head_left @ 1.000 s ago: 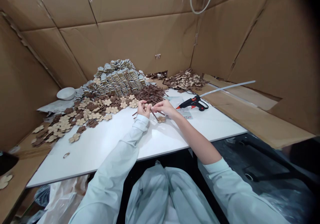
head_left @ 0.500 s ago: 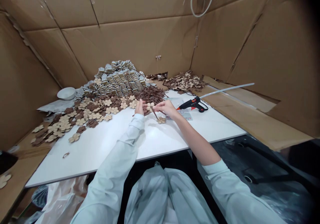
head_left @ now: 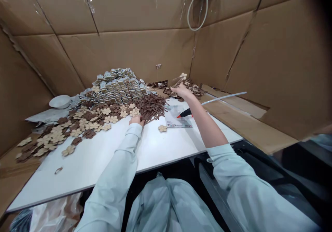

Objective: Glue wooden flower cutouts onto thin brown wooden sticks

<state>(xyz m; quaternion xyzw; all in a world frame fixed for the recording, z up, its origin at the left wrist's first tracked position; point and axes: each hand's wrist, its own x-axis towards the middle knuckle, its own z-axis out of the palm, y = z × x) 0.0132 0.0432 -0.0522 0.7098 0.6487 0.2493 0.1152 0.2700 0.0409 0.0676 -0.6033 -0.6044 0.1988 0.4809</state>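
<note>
My right hand [head_left: 183, 91] is stretched to the far right of the white table, holding a thin brown stick with a beige wooden flower [head_left: 183, 76] at its tip. My left hand [head_left: 136, 120] lies palm down at the near edge of a heap of brown sticks [head_left: 151, 108], next to beige and brown wooden flowers [head_left: 106, 118]. Its fingers are hidden from this angle, so any grip cannot be seen. A single beige flower [head_left: 162, 128] lies on the white table [head_left: 85, 159] between my hands.
A black and red glue gun [head_left: 185, 113], partly behind my right forearm, lies on a printed sheet [head_left: 176, 118]. Behind stand stacked foil packets [head_left: 116, 86] and a flower heap [head_left: 193, 88]. A white bowl [head_left: 60, 101] sits left. Cardboard walls surround the table.
My hands have parted. The right hand moved to the far right with the flower-tipped stick, and the left hand dropped to the table by the sticks. The view shifted slightly.
</note>
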